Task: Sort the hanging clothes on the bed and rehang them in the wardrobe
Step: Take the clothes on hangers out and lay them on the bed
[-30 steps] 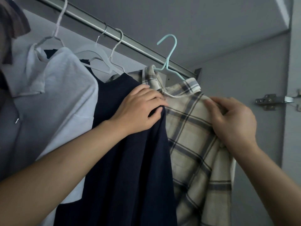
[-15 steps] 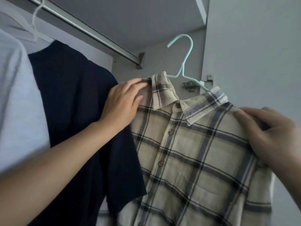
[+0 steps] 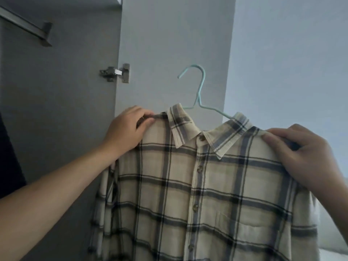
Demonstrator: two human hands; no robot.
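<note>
Holding plaid shirt (image 3: 207, 185) shoulders, left hand (image 3: 128, 129), right hand (image 3: 305, 157) grips closed, now clear of rail (image 3: 24, 25)

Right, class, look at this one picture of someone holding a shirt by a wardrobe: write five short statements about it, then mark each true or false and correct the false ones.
1. The plaid shirt is on a light blue hanger. True.
2. The hanger's hook is over the wardrobe rail. False: the hook is free, away from the rail.
3. The left hand grips one shoulder of the shirt and the right hand the other. True.
4. The shirt is unbuttoned and hanging open. False: the visible buttons are done up.
5. The shirt is plain white. False: it is cream with dark checks.
</note>
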